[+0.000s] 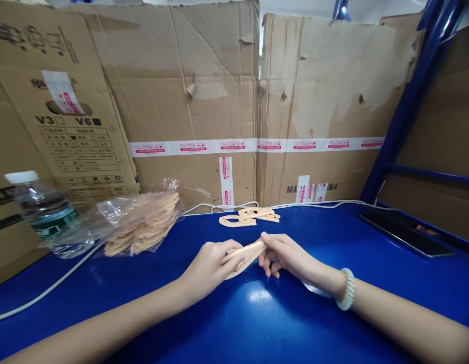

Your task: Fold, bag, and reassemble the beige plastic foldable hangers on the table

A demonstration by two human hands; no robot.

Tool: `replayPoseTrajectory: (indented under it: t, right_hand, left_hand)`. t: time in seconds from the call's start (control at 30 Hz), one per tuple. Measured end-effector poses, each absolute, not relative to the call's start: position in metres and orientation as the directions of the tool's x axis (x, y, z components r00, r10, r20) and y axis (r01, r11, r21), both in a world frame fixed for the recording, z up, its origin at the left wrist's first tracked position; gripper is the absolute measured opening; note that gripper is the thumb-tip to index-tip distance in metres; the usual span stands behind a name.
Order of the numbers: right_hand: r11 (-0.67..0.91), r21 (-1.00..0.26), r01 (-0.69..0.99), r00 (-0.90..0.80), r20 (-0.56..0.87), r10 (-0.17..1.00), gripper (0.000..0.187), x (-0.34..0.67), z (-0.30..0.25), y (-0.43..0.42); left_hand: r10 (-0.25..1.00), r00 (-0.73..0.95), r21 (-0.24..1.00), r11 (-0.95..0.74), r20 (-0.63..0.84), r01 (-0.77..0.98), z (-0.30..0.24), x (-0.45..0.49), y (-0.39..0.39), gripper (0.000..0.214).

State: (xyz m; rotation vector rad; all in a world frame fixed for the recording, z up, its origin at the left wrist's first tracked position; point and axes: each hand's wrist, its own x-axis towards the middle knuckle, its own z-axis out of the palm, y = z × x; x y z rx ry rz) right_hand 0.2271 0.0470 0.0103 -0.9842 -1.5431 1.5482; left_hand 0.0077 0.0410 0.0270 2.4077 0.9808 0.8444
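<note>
Both my hands meet over the middle of the blue table and hold one flat, peach-coloured piece between them. My left hand has its fingers curled around the piece's near end. My right hand, with a white beaded bracelet on the wrist, pinches the far end with thumb and fingers. A few more peach pieces lie flat on the table just beyond my hands. To the left, a clear plastic bag holds a stack of several of the same pieces.
A water bottle with a white cap lies at the far left. A white cable runs along the table's back and left. Cardboard walls close the back. A dark tablet lies at the right, beside a blue metal frame.
</note>
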Motion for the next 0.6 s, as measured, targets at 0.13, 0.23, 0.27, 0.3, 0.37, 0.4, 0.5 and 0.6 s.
replayPoseTrajectory:
  t: [0.13, 0.23, 0.27, 0.3, 0.37, 0.4, 0.5, 0.6]
  right_hand:
    - [-0.038, -0.999, 0.028, -0.446, -0.047, 0.894, 0.051, 0.228, 0.009, 0.047]
    - [0.031, -0.992, 0.124, -0.453, -0.028, 0.891, 0.043, 0.228, 0.008, 0.048]
    - [0.062, -0.986, 0.152, -0.448, -0.013, 0.894, 0.042, 0.228, 0.007, 0.049]
    - [0.091, -0.981, 0.172, -0.438, 0.006, 0.899, 0.042, 0.228, 0.006, 0.050]
    - [0.124, -0.975, 0.182, -0.401, 0.042, 0.915, 0.042, 0.229, 0.004, 0.054]
    - [0.132, -0.976, 0.173, -0.371, 0.060, 0.927, 0.041, 0.229, 0.003, 0.055]
    - [0.126, -0.990, 0.065, -0.244, 0.107, 0.964, 0.039, 0.229, -0.001, 0.059]
    - [0.096, -0.992, -0.086, -0.126, 0.107, 0.986, 0.039, 0.229, -0.003, 0.060]
  left_hand:
    - [0.768, 0.501, 0.638, -0.625, 0.398, 0.451, 0.021, 0.008, 0.036, 0.034]
    - [0.840, 0.394, 0.806, -0.504, 0.373, 0.310, 0.013, 0.009, 0.035, 0.029]
    - [0.863, 0.350, 0.850, -0.462, 0.365, 0.253, 0.010, 0.009, 0.035, 0.028]
    - [0.881, 0.299, 0.876, -0.436, 0.367, 0.209, 0.007, 0.009, 0.036, 0.028]
    - [0.904, 0.167, 0.896, -0.419, 0.394, 0.151, 0.003, 0.008, 0.039, 0.025]
    - [0.904, 0.101, 0.896, -0.425, 0.415, 0.129, 0.001, 0.008, 0.040, 0.023]
    - [0.893, -0.023, 0.892, -0.448, 0.450, 0.063, -0.002, 0.006, 0.044, 0.024]
    - [0.916, -0.040, 0.917, -0.399, 0.400, 0.022, -0.002, 0.004, 0.044, 0.027]
